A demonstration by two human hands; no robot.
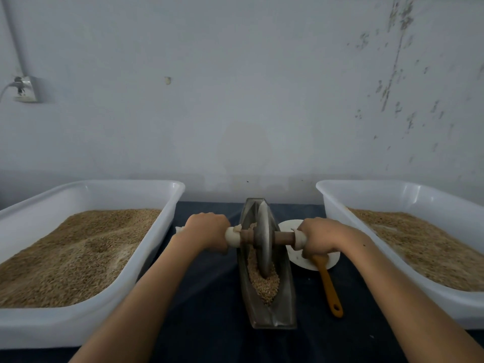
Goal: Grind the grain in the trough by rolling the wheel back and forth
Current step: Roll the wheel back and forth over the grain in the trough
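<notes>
A narrow grey boat-shaped trough [286,297] lies lengthwise on the dark table between two tubs. Tan grain [264,282] fills its near half. A grey metal wheel [264,244] stands on edge in the trough, around its middle, on a brown axle [284,235] with white-wrapped ends. My left hand [207,230] grips the left axle handle. My right hand [318,235] grips the right handle. Both forearms reach in from the bottom of the view.
A white tub of grain [167,197] stands at the left, another tub [330,197] at the right. A white round plate [290,227] and an orange-handled tool [330,289] lie just right of the trough. A wall rises close behind; a socket [26,89] is at far left.
</notes>
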